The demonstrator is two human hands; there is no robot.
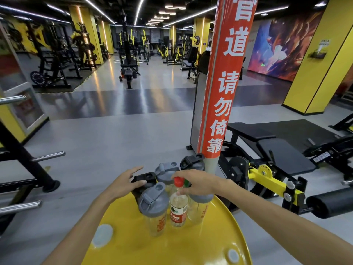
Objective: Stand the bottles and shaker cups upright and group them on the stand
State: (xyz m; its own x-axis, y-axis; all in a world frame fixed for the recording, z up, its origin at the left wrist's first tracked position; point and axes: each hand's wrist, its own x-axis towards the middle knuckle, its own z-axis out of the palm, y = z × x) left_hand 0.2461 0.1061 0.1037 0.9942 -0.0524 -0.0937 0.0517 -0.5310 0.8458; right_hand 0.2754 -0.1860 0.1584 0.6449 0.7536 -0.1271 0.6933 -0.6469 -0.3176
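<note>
A round yellow stand (191, 243) fills the lower middle of the head view. Several shaker cups stand upright on its far half: a clear one with a grey lid (152, 207) at the front, a black one (143, 183) behind it, a grey-lidded one (165, 172) and a black-lidded one (192, 162) at the back. A clear water bottle with a red cap (178, 205) stands between them. My left hand (126, 180) rests on the black shaker's lid, fingers spread. My right hand (198, 183) grips the neck of the water bottle, above another grey-lidded cup (198, 206).
A red pillar with white characters (221, 92) rises just behind the stand. A black and yellow gym bench (267, 163) stands to the right. A black rack with chrome pegs (23, 159) is at the left. Two white discs (103, 235) lie on the stand's near part.
</note>
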